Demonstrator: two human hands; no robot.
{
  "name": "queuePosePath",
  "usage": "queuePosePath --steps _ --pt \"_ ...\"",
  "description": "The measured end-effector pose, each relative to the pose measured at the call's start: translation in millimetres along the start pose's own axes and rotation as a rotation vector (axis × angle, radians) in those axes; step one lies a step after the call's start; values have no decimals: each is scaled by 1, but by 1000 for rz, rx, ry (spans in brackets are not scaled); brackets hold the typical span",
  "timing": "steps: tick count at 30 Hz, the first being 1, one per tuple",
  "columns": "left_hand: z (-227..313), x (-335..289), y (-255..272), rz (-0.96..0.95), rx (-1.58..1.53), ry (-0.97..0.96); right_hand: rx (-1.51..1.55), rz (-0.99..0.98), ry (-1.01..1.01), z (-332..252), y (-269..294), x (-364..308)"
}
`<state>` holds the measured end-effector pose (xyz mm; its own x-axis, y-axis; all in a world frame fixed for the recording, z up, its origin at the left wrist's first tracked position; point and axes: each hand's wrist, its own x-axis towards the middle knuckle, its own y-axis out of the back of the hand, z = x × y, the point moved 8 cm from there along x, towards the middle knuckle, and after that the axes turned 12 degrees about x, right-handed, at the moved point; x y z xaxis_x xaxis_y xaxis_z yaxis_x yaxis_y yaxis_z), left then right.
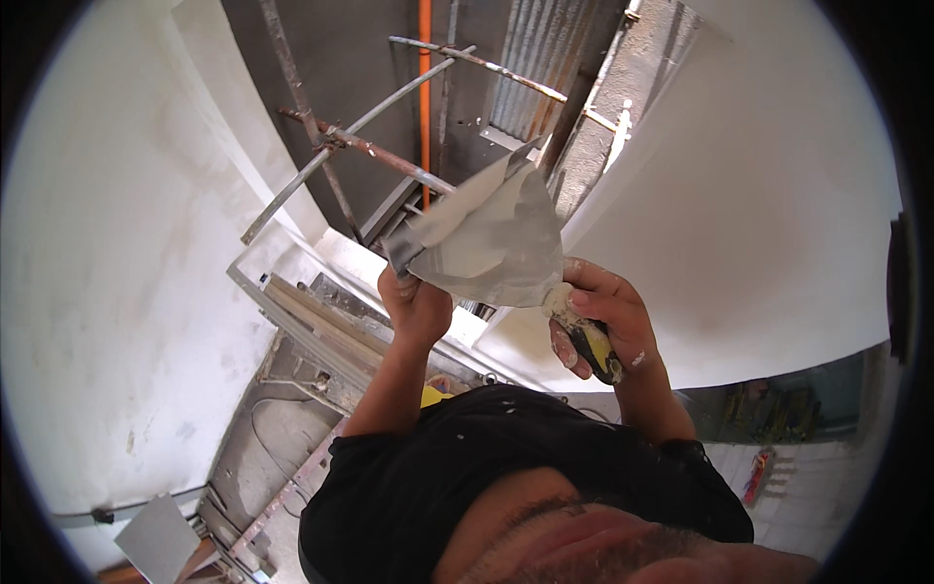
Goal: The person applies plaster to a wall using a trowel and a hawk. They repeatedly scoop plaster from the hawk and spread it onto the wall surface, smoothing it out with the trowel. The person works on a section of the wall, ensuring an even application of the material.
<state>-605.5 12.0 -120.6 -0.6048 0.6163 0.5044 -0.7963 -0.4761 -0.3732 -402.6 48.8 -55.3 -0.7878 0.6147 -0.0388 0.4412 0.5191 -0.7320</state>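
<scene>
My right hand (615, 316) is wrapped round the black and yellow handle of a wide putty knife (501, 248), its thumb near the blade. Pale grey putty coats the blade, and dried putty crusts the handle. My left hand (418, 310) is closed at the near left end of a long flat metal plastering blade (457, 206), which also carries pale putty. This blade lies behind the putty knife, with the two overlapping; whether they touch I cannot tell. The left hand's grip is partly hidden.
White plastered walls stand at the left (126, 243) and right (759, 204). Ahead, scaffold poles (379, 156) cross outside an opening, with an orange pipe (425, 97) behind. Planks (326, 321) lie on the left; below them is a dusty platform (292, 496).
</scene>
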Motion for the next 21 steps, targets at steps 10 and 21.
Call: queuePosePath --steps 10,21 --pt "31 50 -33 -492 627 -493 -135 -5 234 -59 1 -60" --pt "-217 59 161 -20 261 223 -656 463 1599 -236 -114 -264"
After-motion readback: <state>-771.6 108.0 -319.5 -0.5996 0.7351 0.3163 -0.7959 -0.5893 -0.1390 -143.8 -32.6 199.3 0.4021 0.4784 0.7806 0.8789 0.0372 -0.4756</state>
